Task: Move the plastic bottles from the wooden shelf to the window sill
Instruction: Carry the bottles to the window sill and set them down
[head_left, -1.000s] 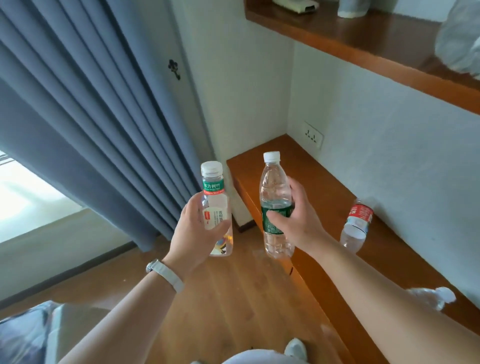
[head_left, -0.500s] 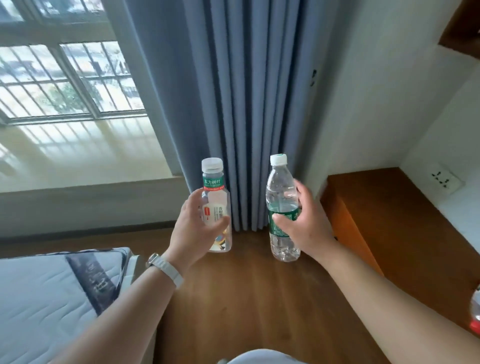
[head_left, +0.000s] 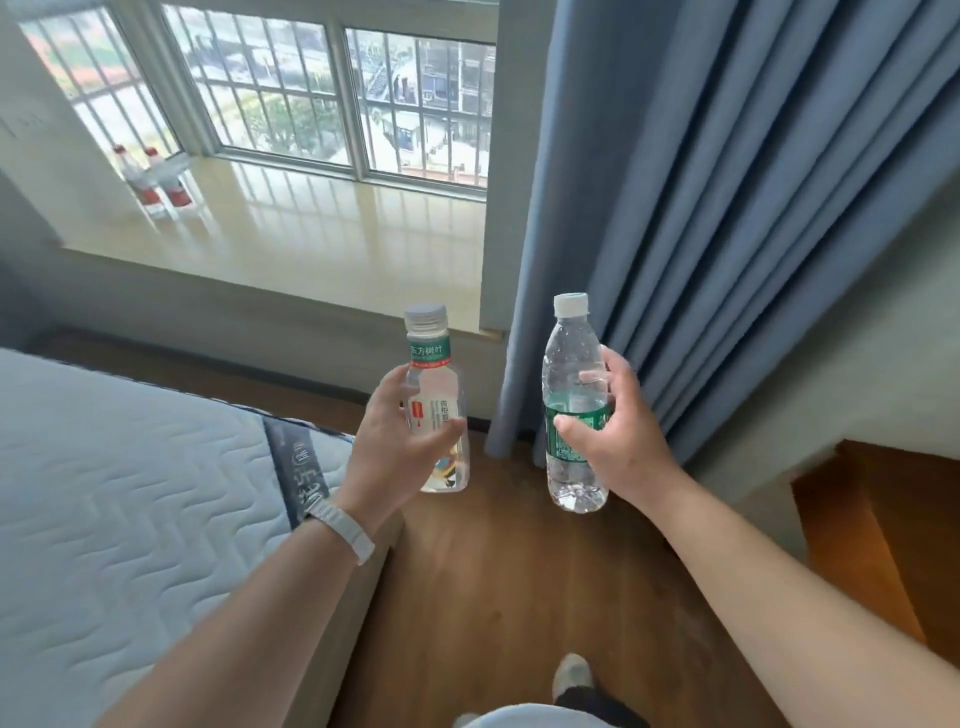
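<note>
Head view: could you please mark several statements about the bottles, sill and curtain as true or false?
1. The left hand holds a grey-capped bottle upright. True.
2. The right hand is empty. False: it grips a green-label bottle.
3. Two red-label bottles stand on the sill. True.
4. The curtain covers the whole window. False: it hangs at the window's right, leaving the glass uncovered.

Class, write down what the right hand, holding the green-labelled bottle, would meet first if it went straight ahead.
Probably the blue curtain, hanging just beyond the right hand and its green-labelled bottle. Depth is unclear, so the window sill might come first.
</note>
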